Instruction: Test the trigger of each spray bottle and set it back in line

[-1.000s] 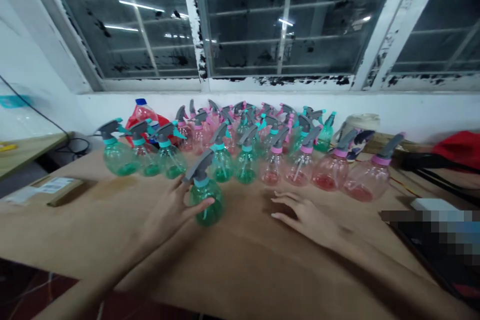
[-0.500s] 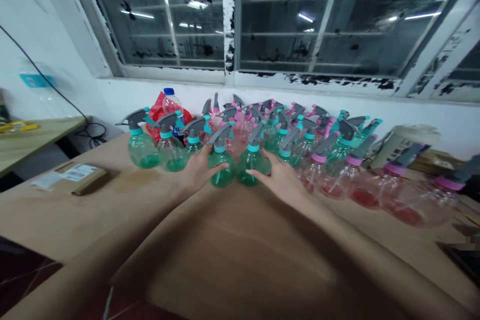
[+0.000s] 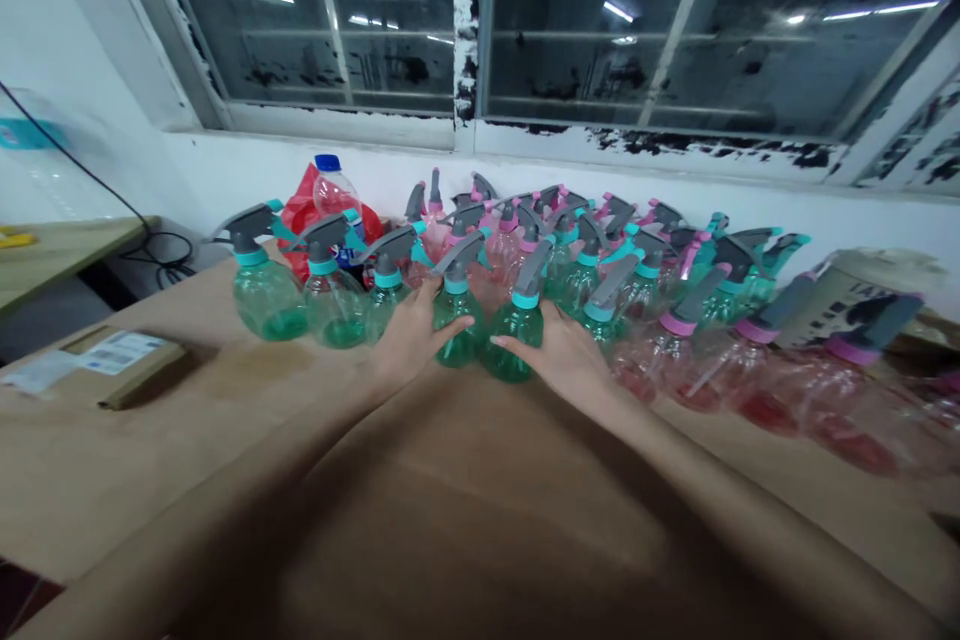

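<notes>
Two green spray bottles with grey trigger heads and turquoise collars stand upright side by side at the front of a crowd of similar bottles. My left hand (image 3: 414, 335) is curved around the left side of one green spray bottle (image 3: 458, 353), its thumb across the front. My right hand (image 3: 576, 352) grips the other green spray bottle (image 3: 519, 322) from the right, thumb also in front. Both bottles appear to rest on the table. Fingers behind the bottles are partly hidden. Left of my left hand, more green spray bottles (image 3: 270, 300) stand in a row.
Pink-collared spray bottles with red liquid (image 3: 694, 375) line the right side. Behind are more bottles, a red bag (image 3: 300, 205) and a blue-capped bottle (image 3: 330, 188). A cardboard packet (image 3: 120, 365) lies at left on the wooden table (image 3: 480, 480). A printed bag (image 3: 847, 290) stands far right.
The head view has moved slightly closer, so the bottles appear larger and more spread out. Both hands remain on the same two spray bottles.
</notes>
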Motion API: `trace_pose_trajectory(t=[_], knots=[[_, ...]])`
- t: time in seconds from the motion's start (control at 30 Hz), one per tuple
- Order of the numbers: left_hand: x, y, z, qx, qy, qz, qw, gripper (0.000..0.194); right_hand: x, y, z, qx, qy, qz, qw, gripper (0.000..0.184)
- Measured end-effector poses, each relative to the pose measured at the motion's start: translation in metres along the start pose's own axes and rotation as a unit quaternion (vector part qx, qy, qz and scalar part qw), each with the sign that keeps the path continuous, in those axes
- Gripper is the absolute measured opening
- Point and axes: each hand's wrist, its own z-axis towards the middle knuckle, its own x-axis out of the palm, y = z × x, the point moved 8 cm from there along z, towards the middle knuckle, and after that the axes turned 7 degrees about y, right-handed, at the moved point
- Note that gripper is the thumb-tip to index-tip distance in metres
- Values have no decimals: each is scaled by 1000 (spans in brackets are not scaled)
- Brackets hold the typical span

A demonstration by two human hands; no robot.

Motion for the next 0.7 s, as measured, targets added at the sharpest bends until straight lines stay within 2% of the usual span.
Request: trace_pose_trajectory(t=[0.1, 0.27, 0.37, 0.43, 0.57, 0.7], knots=[[-6, -7, -10, -4, -13, -1, 1000, 61, 1, 0, 0, -2, -7, 0, 1000, 73], [-23, -20, -44, -10, -21, 5, 1000, 61, -1, 4, -7, -4, -7, -9, 1000, 75], [-26, -21, -63, -33, -9, -20, 999, 56, -3, 9, -24, -7, -2, -38, 999, 75], [-21, -28, -70, -30, 19, -55, 998, 53, -7, 14, -41, -15, -3, -61, 998, 70], [-2, -61, -71, -7, 112, -125, 986, 62, -17, 25, -84, -63, 2, -79, 995, 53], [8, -115, -72, 27, 155, -197, 968, 72, -28, 27, -123, -108, -4, -70, 992, 59]])
